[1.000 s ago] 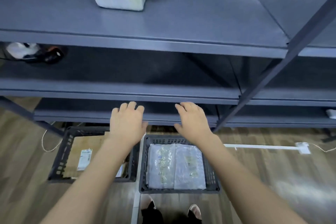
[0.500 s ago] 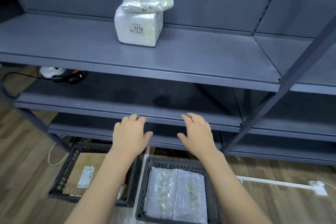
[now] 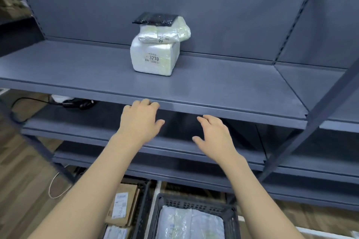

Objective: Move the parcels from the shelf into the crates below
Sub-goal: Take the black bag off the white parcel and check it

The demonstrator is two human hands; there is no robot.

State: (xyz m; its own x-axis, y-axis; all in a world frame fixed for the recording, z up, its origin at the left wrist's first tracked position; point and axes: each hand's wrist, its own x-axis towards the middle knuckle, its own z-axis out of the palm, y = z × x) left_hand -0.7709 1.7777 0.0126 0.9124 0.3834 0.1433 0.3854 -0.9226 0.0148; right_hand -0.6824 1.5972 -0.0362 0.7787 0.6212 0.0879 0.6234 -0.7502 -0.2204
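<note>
A stack of three parcels stands on the grey upper shelf (image 3: 223, 85): a white block parcel marked 3270 (image 3: 154, 58), a smaller white bag parcel (image 3: 165, 34) on it, and a flat black parcel (image 3: 155, 19) on top. My left hand (image 3: 140, 120) is raised in front of the shelf's front edge, fingers loosely bent, holding nothing. My right hand (image 3: 214, 136) hangs lower, fingers spread and empty. Below, a black crate (image 3: 196, 204) holds white bagged parcels (image 3: 190, 224), and a second black crate (image 3: 144, 200) to its left holds cardboard boxes (image 3: 124, 203).
Lower grey shelves run under the top one; a dark device with a cable (image 3: 77, 103) lies on the second shelf at left. A slanted grey upright (image 3: 320, 106) crosses on the right. A white cable (image 3: 53, 186) loops on the wooden floor.
Both hands rose from above the crates toward the upper shelf, the left one higher. The view tilted up, showing the whole parcel stack.
</note>
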